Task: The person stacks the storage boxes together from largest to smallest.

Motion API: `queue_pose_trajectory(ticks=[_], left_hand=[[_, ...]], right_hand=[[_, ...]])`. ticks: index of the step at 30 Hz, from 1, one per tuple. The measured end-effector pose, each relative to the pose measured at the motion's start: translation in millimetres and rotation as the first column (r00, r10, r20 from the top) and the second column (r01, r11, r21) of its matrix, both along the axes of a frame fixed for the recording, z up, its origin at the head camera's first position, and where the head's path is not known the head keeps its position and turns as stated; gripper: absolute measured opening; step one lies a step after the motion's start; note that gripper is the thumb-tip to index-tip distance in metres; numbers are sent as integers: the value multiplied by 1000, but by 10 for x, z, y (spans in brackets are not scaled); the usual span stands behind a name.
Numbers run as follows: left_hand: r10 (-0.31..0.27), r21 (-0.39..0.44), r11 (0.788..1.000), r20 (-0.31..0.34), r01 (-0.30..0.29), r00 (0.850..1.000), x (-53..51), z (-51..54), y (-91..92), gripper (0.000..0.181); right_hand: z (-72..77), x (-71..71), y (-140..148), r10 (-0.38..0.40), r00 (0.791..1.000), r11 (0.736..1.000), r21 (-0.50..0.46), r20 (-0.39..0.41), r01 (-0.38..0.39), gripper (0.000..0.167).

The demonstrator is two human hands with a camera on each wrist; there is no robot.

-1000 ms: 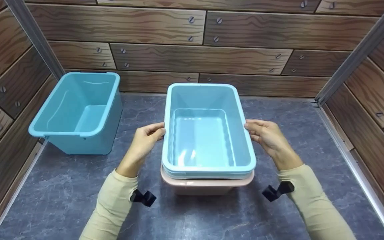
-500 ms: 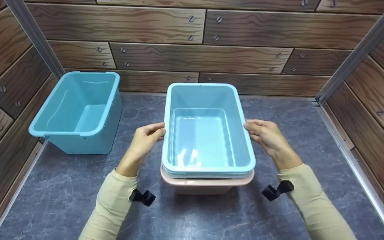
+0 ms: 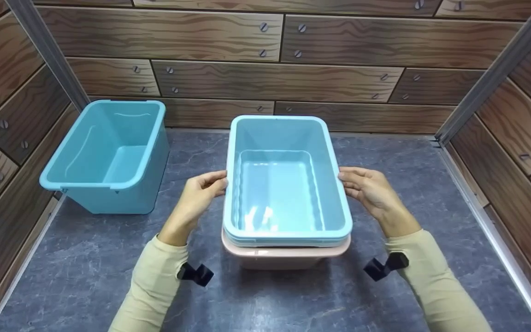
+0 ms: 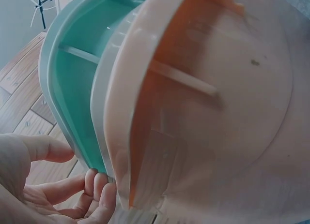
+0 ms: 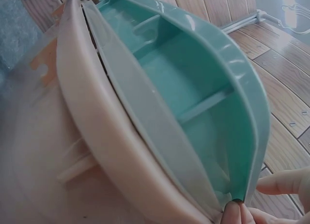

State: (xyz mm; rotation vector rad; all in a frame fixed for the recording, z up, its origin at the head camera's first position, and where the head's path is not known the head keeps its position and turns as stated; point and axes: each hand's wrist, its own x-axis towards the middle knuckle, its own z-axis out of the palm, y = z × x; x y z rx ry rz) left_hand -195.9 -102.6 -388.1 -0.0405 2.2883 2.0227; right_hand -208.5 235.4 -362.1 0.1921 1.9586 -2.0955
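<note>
Fingers (image 4: 99, 192) of the left hand (image 3: 195, 196) in a narrow pinch on the left rim of the blue bin (image 3: 274, 184), thumb to one side of the lip, the others curled under it. Right hand (image 3: 374, 193) pinches the right rim the same way. Grips face each other partway along the long sides, probably to share the weight and keep the bin level; the overhanging lip looks the easiest hold.

Blue bin upright, nothing inside, top of a nested stack at mid-bench. Below its lip, the rim of a pale bin (image 5: 147, 105); around that, the pink bin (image 3: 279, 263), outermost. Wrist views show a gap between blue and pale rims; whether the blue one is seated or held up, cannot tell. Close nesting walls could bind if it tilts.

Further out: second bin (image 3: 109, 157), also blue, upright at far left, well apart from the stack; the left hand comes between its near end and the stack. Bench (image 3: 311, 299) dark, marbled. Plank-patterned wall (image 3: 215, 37) behind limits reach that way.
</note>
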Motion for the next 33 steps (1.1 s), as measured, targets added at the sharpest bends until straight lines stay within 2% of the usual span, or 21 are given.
queue_pose_trajectory(ticks=[5, 10, 14, 17, 21, 30, 33], left_hand=[[6, 24, 1000, -12, -5, 1000, 24, 5, -41, 35], [18, 39, 999, -28, -17, 999, 31, 5, -84, 35], [22, 40, 999, -23, -21, 999, 25, -11, -109, 35], [27, 36, 999, -16, -26, 1000, 29, -20, -124, 34], [34, 35, 999, -14, -33, 999, 38, -30, -146, 34], [46, 32, 998, -6, -46, 999, 69, -65, -209, 33], [51, 39, 998, -4, -51, 999, 80, -86, -234, 33]], right_hand=[[10, 41, 34, 6, 1000, 1000, -13, -11, -6, 52], [39, 85, 69, -2, 1000, 999, -51, -25, 0, 21], [71, 107, 82, -3, 999, 997, -72, -32, 0, 25], [87, 118, 89, -1, 999, 997, -71, -35, -1, 34], [107, 137, 91, 2, 999, 997, -75, -47, -6, 33], [178, 206, 49, 1, 996, 996, -86, -94, -9, 11], [199, 215, 22, 0, 995, 996, -89, -102, -9, 10]])
